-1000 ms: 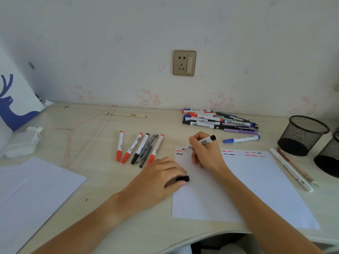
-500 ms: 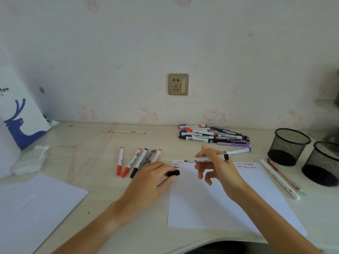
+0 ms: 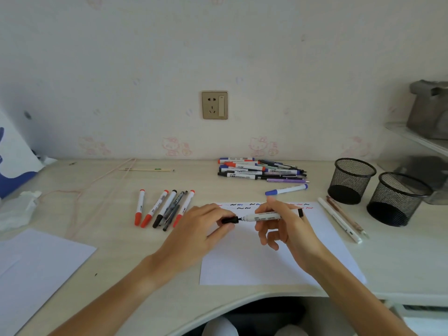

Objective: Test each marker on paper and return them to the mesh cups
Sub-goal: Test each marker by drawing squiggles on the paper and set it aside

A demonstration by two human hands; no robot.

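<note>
My right hand (image 3: 282, 226) pinches a white marker with black ends (image 3: 263, 217), held level over the test paper (image 3: 261, 263). Its tip points left at the black cap (image 3: 229, 220), which my left hand (image 3: 201, 232) pinches; tip and cap almost meet. Red, blue and black squiggles run along the paper's far edge. Two black mesh cups (image 3: 351, 180) (image 3: 397, 198) stand at the right. Several markers (image 3: 164, 207) lie in a row left of the paper. A pile of markers and pens (image 3: 259, 169) lies by the wall. A blue-capped marker (image 3: 286, 189) lies behind the paper.
A white pen (image 3: 339, 220) and a brown pencil (image 3: 346, 218) lie between the paper and the cups. Another white sheet (image 3: 36, 267) covers the near left. A pink cord (image 3: 101, 187), a crumpled tissue (image 3: 17, 209) and a thin stick (image 3: 145, 169) lie at the left. A shelf (image 3: 417, 137) juts out at the right.
My right hand lifted the marker off the paper and turned it level. My left hand brought the cap up to the marker's tip. The camera tilted upward.
</note>
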